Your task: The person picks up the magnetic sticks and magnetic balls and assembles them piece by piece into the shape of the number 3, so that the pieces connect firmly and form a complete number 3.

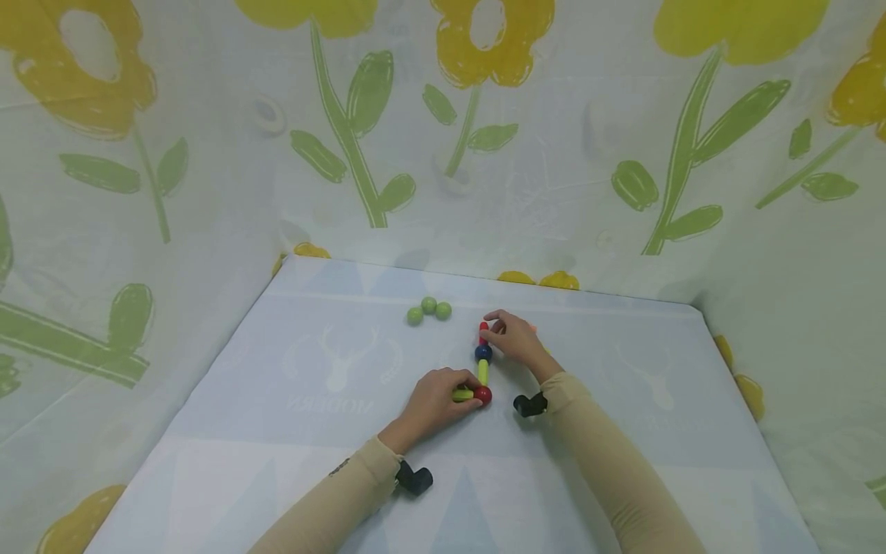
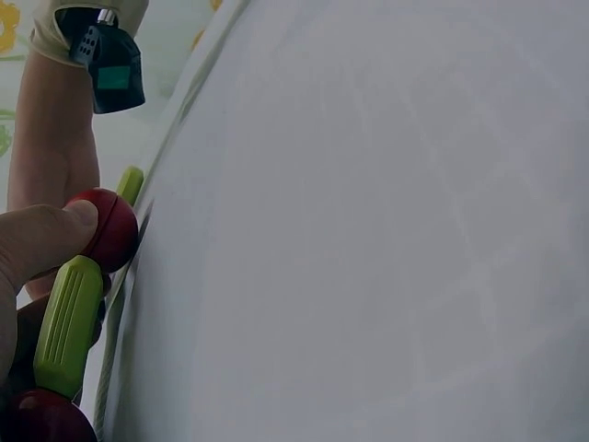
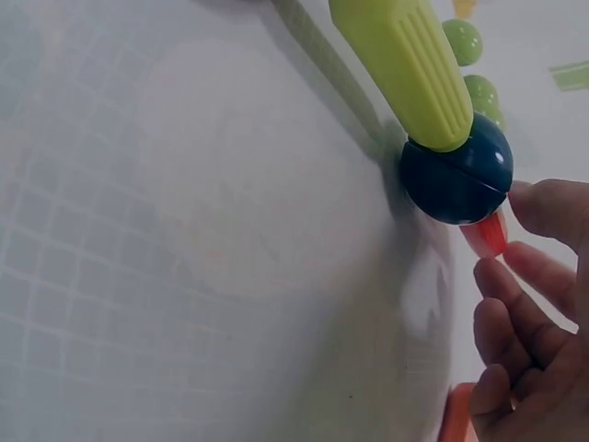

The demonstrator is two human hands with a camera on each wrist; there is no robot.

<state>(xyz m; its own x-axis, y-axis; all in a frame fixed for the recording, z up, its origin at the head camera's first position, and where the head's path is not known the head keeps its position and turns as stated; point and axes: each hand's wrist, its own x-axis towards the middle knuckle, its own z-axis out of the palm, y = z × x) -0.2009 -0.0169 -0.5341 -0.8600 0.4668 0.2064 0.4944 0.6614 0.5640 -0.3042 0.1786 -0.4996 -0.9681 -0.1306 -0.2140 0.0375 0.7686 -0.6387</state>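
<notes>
The right hand holds a red rod in a narrow pinch, fingers to the rod's right. The rod's long axis points away from the person, and its near end meets a blue ball; how firmly it sits, the views do not show. The right hand is the nearer of the 2; the left hand grips a red ball closer to the person, thumb pressed against its side. A lime rod links the 2 balls, in line with the red rod. That alignment appears to be what the coming move turns on. A 2nd lime rod leads left from the red ball, under the left hand, to a 2nd red ball. An orange piece shows past the right hand, mostly hidden. Farther out, 3 green balls sit beyond and left on the bench.
</notes>
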